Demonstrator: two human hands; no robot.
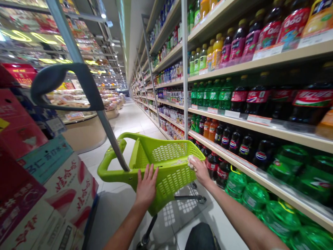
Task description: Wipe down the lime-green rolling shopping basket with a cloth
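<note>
A lime-green plastic shopping cart [166, 173] with slotted basket walls stands in front of me, turned sideways. My left hand [147, 182] lies against the basket's near side, its fingers spread and reaching up to the rim. At the basket's right corner, my right hand [201, 171] is closed on a crumpled white cloth [191, 161], which touches the top edge. A grey metal pole rises from the cart at the left, carrying a dark grey loop handle [95, 86]. My fingertips on the cloth are partly hidden.
Shelves of bottled drinks [234, 95] line the right side, with large green bottles [253, 196] low down near my right arm. Stacked drink cartons [62, 187] crowd the left. Beyond the cart, a tiled aisle [127, 116] runs past rounded display counters [83, 133].
</note>
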